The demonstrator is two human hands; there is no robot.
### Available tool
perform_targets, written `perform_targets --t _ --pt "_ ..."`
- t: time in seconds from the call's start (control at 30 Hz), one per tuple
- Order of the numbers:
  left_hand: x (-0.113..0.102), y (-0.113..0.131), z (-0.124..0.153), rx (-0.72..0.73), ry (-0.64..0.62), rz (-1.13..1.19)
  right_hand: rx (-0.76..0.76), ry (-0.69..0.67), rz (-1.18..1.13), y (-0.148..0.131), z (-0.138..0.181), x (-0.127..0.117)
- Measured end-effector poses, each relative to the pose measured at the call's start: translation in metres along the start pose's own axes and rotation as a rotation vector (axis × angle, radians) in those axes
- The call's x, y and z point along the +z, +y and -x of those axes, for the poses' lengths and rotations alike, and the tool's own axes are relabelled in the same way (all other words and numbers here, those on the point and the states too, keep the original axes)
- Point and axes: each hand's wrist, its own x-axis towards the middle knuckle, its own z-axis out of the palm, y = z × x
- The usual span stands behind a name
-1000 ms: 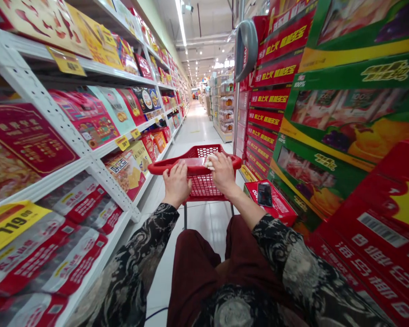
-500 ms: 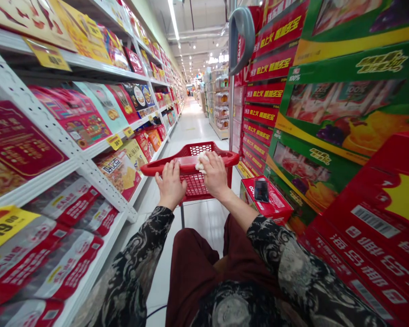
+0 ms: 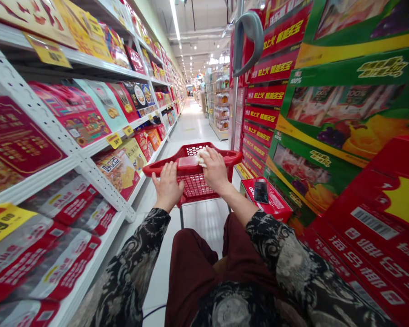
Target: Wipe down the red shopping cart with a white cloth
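Note:
Ahead of my knees stands a red plastic shopping cart with a red push handle facing me. The fingers of my left hand are hooked over the handle's left part, thumb below. My right hand presses a crumpled white cloth onto the handle's right part. Most of the cloth is hidden beneath those fingers. A dark phone-like device lies on a red carton to the right of the cart.
White shelving with boxed snacks and yellow price tags runs along the left. Stacked green drink cartons and red cartons line the right. A grey loop-shaped handle juts out at upper right. Beyond the cart, the aisle floor stretches away.
My right hand and the cloth have shifted slightly up the handle. My left hand has moved a little left. The cart appears slightly farther right in view.

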Motion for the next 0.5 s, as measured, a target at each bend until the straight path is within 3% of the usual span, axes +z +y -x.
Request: perform_targets --t 0.27,0.37,0.5 --pt "-0.010 0.002 -0.007 -0.027 0.065 0.107 -0.104 -0.125 -0.050 -0.033 -0.009 0.011" --pt "-0.021 0.011 -0.016 0.096 0.082 0.170 -0.097 -0.163 -0.094 -0.031 -0.008 0.008" --pt "-0.029 0.032 -0.028 0.249 -0.058 0.247 -0.103 -0.186 -0.147 -0.018 -0.002 0.000"
